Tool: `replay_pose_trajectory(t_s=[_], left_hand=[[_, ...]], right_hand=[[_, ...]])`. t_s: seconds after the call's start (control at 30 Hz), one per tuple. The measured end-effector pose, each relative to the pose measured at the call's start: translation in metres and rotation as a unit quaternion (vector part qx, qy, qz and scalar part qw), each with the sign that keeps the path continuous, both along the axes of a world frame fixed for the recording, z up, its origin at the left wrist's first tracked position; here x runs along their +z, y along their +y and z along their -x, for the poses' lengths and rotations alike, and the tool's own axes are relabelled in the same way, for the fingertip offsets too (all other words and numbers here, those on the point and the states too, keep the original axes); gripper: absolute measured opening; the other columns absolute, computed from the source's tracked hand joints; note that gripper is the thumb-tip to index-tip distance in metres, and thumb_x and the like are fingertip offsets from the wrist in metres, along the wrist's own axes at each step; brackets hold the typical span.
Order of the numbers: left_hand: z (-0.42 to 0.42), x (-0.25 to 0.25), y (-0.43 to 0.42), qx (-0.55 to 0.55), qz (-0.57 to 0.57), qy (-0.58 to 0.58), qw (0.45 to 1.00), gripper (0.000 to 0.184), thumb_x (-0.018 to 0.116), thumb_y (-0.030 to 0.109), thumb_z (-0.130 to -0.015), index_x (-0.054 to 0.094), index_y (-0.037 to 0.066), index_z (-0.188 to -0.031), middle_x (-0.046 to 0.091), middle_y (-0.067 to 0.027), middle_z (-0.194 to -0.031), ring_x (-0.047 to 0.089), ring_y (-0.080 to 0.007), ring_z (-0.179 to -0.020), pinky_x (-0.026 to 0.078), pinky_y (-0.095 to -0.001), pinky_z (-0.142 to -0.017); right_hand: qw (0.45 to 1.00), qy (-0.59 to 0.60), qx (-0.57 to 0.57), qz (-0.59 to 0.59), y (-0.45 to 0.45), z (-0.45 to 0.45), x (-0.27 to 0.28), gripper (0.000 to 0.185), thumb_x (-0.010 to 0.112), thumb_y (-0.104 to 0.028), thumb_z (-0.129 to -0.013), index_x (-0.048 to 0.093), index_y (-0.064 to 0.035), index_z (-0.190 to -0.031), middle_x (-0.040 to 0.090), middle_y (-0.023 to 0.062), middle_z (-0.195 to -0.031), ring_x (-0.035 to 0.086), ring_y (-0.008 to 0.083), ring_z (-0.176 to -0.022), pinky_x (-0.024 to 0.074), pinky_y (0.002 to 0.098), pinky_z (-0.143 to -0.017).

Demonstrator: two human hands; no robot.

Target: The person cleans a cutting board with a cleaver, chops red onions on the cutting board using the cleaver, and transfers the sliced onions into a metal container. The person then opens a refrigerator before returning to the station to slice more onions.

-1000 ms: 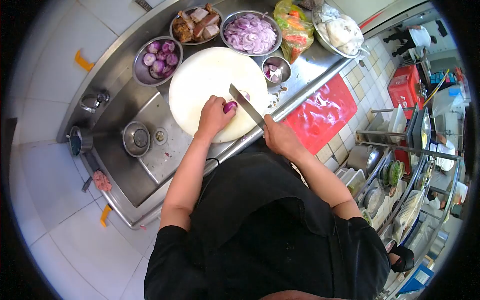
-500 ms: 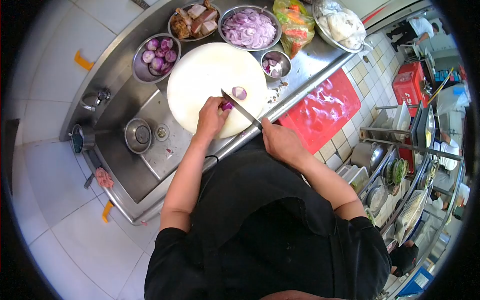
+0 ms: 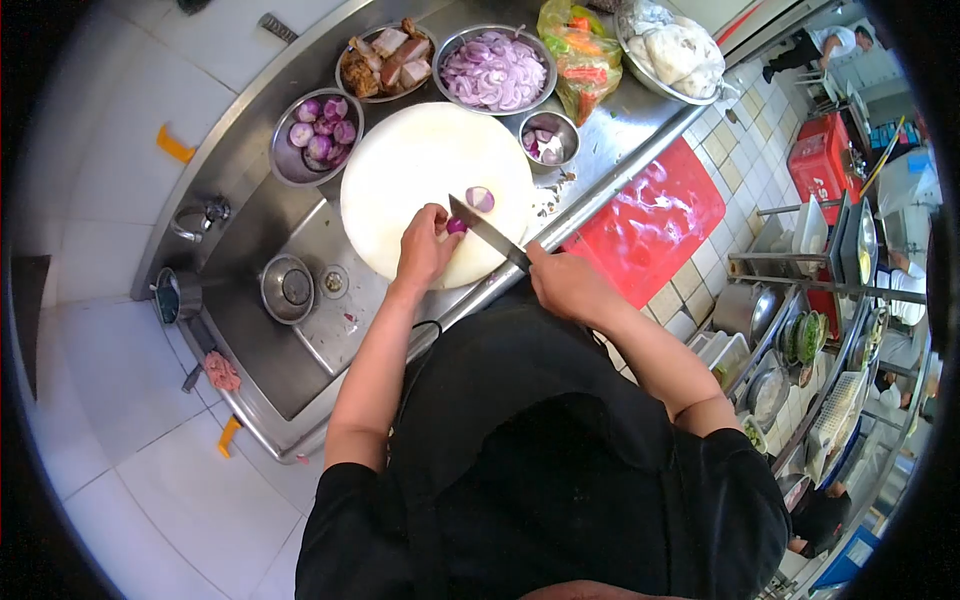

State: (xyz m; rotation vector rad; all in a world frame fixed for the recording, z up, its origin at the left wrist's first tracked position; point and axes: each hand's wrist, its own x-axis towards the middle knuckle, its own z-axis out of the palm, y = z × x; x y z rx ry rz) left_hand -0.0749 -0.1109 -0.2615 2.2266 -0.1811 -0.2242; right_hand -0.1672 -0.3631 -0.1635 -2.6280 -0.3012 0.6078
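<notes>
My right hand (image 3: 572, 284) is closed round the handle of a knife (image 3: 488, 234), whose blade points up and left over the round white cutting board (image 3: 400, 160). On the board, the fingers of my left hand (image 3: 424, 248) are closed on a small purple onion (image 3: 456, 225), just beside the blade near its tip. A cut onion half (image 3: 480, 198) lies past the blade. Whether the blade touches the held onion I cannot tell.
Round the board stand a bowl of whole purple onions (image 3: 286, 165), a bowl of meat chunks (image 3: 374, 96), a bowl of sliced onions (image 3: 547, 82) and a small bowl of onion pieces (image 3: 570, 143). A steel sink (image 3: 240, 300) lies left; a red lid (image 3: 650, 225) sits right.
The blade has turned to show more of its broad side. The purple onion in my left hand shows more plainly. The whole view has shifted slightly.
</notes>
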Motion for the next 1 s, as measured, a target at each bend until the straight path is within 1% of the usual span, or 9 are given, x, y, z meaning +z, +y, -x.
replay_pose_trajectory(t_s=[0.13,0.2,0.23,0.37,0.43,0.47,0.53,0.67,1.0], left_hand=[[-0.007,0.021,0.007,-0.032,0.012,-0.017,0.999,0.046,0.079,0.002,-0.084,0.064,-0.001,-0.127,0.066,-0.0206,-0.126,0.069,-0.0354,-0.112,0.056,-0.044,-0.101],[-0.02,0.017,0.011,-0.177,-0.026,-0.155,0.972,0.046,0.074,0.001,-0.084,0.066,0.001,-0.129,0.067,-0.0201,-0.13,0.066,-0.0389,-0.12,0.053,-0.0452,-0.108],[-0.027,0.016,0.012,-0.217,-0.018,-0.097,0.971,0.047,0.07,0.001,-0.083,0.068,0.004,-0.13,0.069,-0.0191,-0.132,0.062,-0.0409,-0.127,0.049,-0.0464,-0.113],[-0.032,0.02,0.014,-0.266,-0.043,-0.071,0.96,0.044,0.075,0.003,-0.083,0.071,0.006,-0.126,0.071,-0.0177,-0.125,0.065,-0.0401,-0.122,0.051,-0.0461,-0.109],[-0.022,0.02,0.014,-0.167,-0.047,-0.022,0.985,0.04,0.082,0.009,-0.083,0.072,0.004,-0.122,0.071,-0.0172,-0.117,0.069,-0.0376,-0.112,0.055,-0.0452,-0.1],[-0.014,0.018,0.01,-0.17,-0.049,-0.021,0.984,0.04,0.082,0.009,-0.083,0.072,0.004,-0.122,0.071,-0.0172,-0.117,0.069,-0.0376,-0.112,0.055,-0.0452,-0.1],[0.004,0.017,-0.004,-0.012,-0.064,0.001,0.998,0.041,0.089,0.015,-0.082,0.073,0.004,-0.118,0.07,-0.0163,-0.109,0.072,-0.0338,-0.102,0.057,-0.044,-0.092],[0.02,0.013,-0.014,0.053,-0.042,-0.016,0.998,0.041,0.091,0.013,-0.081,0.072,0.003,-0.117,0.07,-0.0152,-0.108,0.073,-0.0307,-0.099,0.059,-0.0415,-0.089],[0.017,0.001,0.007,-0.018,0.025,-0.062,0.998,0.031,0.083,0.005,-0.088,0.071,0.0,-0.116,0.071,-0.0178,-0.115,0.073,-0.0335,-0.106,0.059,-0.042,-0.094]], right_hand=[[0.998,0.003,-0.063,-0.017,-0.01,0.01,0.027,0.022,0.05,-0.016,-0.105,0.051,0.0026,-0.118,0.071,0.0307,-0.085,0.071,0.0503,-0.083,0.0529,0.0632,-0.076],[0.997,0.003,-0.079,-0.018,-0.015,0.011,0.026,0.023,0.05,-0.017,-0.106,0.05,0.0023,-0.119,0.071,0.0313,-0.086,0.07,0.0514,-0.084,0.0521,0.0644,-0.078],[0.997,0.006,-0.078,-0.014,-0.017,0.011,0.023,0.023,0.049,-0.017,-0.106,0.05,0.0021,-0.119,0.071,0.0313,-0.086,0.07,0.052,-0.085,0.0518,0.0645,-0.078],[0.997,0.023,-0.071,-0.001,-0.015,0.013,0.012,0.022,0.049,-0.016,-0.106,0.05,0.002,-0.118,0.071,0.0317,-0.087,0.069,0.0527,-0.086,0.0514,0.0645,-0.079],[0.997,0.019,-0.076,-0.027,-0.01,0.015,0.001,0.022,0.05,-0.016,-0.105,0.05,0.0023,-0.118,0.071,0.0317,-0.087,0.07,0.0524,-0.087,0.0516,0.0644,-0.079],[0.996,0.016,-0.078,-0.049,-0.006,0.016,-0.005,0.022,0.05,-0.015,-0.105,0.05,0.0027,-0.118,0.071,0.0317,-0.088,0.07,0.0521,-0.087,0.0518,0.0643,-0.079],[0.996,0.015,-0.079,-0.049,0.006,0.012,-0.013,0.022,0.05,-0.015,-0.105,0.05,0.003,-0.118,0.071,0.0313,-0.088,0.07,0.0517,-0.087,0.0523,0.0639,-0.079],[0.997,-0.018,-0.063,-0.047,0.015,0.007,-0.014,0.022,0.05,-0.013,-0.104,0.05,0.0038,-0.118,0.072,0.03,-0.086,0.071,0.0504,-0.085,0.0536,0.0628,-0.077],[0.998,-0.049,-0.028,-0.038,0.023,0.007,0.002,0.019,0.047,-0.012,-0.104,0.052,0.0036,-0.114,0.072,0.028,-0.085,0.073,0.0481,-0.083,0.0559,0.061,-0.074]])
